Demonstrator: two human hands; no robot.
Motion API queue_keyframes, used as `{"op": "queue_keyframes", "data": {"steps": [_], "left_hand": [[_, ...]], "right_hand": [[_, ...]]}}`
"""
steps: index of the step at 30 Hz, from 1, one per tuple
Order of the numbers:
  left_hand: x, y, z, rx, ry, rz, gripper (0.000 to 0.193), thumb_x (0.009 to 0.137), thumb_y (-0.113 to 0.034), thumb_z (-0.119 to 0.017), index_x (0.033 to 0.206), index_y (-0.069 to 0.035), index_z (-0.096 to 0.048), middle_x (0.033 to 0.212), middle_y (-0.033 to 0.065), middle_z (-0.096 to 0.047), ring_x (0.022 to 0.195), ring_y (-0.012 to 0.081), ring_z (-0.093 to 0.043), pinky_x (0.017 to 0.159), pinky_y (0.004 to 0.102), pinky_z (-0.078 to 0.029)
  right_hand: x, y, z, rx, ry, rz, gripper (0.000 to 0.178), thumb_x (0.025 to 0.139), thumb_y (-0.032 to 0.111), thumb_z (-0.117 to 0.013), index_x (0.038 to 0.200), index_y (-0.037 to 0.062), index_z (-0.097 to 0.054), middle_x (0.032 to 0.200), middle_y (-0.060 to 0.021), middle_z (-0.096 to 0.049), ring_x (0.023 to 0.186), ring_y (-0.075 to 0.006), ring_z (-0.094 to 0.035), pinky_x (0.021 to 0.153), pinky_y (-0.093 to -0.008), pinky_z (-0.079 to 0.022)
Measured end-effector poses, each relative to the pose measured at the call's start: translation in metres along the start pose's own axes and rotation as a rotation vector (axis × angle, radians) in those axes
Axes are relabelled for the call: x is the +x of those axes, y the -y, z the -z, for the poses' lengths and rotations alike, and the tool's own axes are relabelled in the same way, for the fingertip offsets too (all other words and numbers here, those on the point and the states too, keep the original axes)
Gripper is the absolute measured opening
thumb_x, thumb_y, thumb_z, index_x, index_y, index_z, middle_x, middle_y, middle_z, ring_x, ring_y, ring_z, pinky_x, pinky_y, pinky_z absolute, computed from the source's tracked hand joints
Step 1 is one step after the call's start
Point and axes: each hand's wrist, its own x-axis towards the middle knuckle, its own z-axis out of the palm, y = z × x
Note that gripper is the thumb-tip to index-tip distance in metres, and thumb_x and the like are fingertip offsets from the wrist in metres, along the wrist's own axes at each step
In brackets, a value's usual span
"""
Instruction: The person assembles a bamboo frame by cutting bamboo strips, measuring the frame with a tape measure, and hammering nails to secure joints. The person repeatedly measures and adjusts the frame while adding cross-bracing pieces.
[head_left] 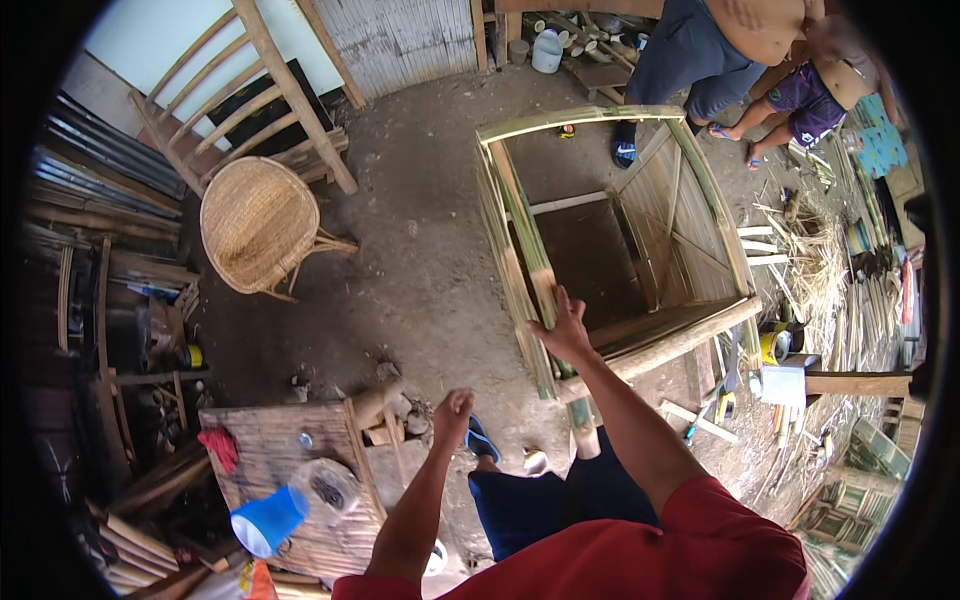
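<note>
Right hand, fingers spread, touches bamboo frame's left rail; frame's long axis runs away, slightly leftward. Left hand curled, well apart; can't tell if holding anything.

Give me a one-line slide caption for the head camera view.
Right hand on a bamboo frame, left hand curled, with a round woven stool off to the left.
</note>
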Motion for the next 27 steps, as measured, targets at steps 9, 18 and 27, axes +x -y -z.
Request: {"op": "queue_keyframes", "data": {"steps": [9, 18, 27], "left_hand": [[-0.018, 0.106, 0.192, -0.014, -0.029, 0.264, 0.025, 0.095, -0.014, -0.065, 0.114, 0.002, -0.067, 0.105, 0.0124, -0.073, 0.099, 0.0205, -0.071, 0.088, 0.0347, -0.056], [0.226, -0.112, 0.170, -0.163, 0.288, 0.066, 0.033, 0.094, -0.017, -0.062, 0.120, 0.004, -0.065, 0.110, 0.0147, -0.071, 0.096, 0.0232, -0.072, 0.083, 0.0333, -0.057], [0.492, -0.269, 0.112, 0.295, 0.575, -0.088, 0.035, 0.092, -0.021, -0.067, 0.120, 0.000, -0.067, 0.109, 0.0137, -0.073, 0.102, 0.0245, -0.071, 0.086, 0.0385, -0.053]], "right_hand": [[-0.009, 0.014, -0.036, -0.091, -0.206, -0.170, 0.088, 0.080, 0.028, -0.077, 0.155, 0.0214, -0.031, 0.143, -0.0182, -0.035, 0.124, -0.0431, -0.052, 0.096, -0.0515, -0.053], [0.066, 0.084, 0.012, 0.051, -0.117, -0.411, 0.054, 0.086, 0.038, -0.070, 0.134, 0.0133, -0.060, 0.130, -0.0175, -0.060, 0.122, -0.0359, -0.059, 0.099, -0.0458, -0.050], [0.289, 0.186, 0.034, 0.558, -0.240, -0.376, 0.023, 0.090, 0.024, -0.061, 0.098, 0.0034, -0.068, 0.080, -0.0106, -0.070, 0.071, -0.0179, -0.069, 0.067, -0.0354, -0.055]]}}
